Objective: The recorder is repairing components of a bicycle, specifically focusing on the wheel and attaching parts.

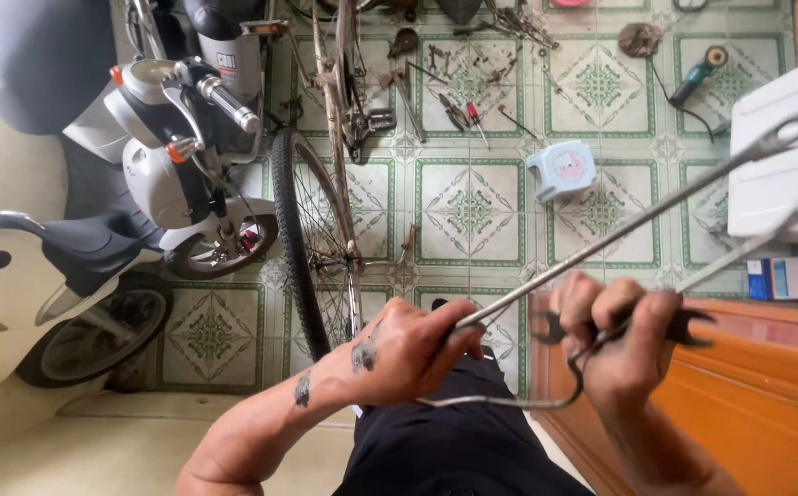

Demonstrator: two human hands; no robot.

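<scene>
View down onto a green-patterned tiled floor (472,266). At far left stand two scooters (156,156), one white, one grey. Just right of them a rusty bicycle (330,184) lies with its wheel toward the viewer. Tools (459,106) are scattered on the far floor, with a small blue stool (561,170) nearer and a white box (785,165) at right. An orange wooden desk (766,395) fills the near right corner. Near centre, the left hand (404,354) has its fingers closed around a long metal rod (638,216) that slants up to the right. The right hand (624,344) has its fingers wrapped around a second rod (748,248) and a bent wire (509,400), with a dark wrench (693,326) at the same hand.
</scene>
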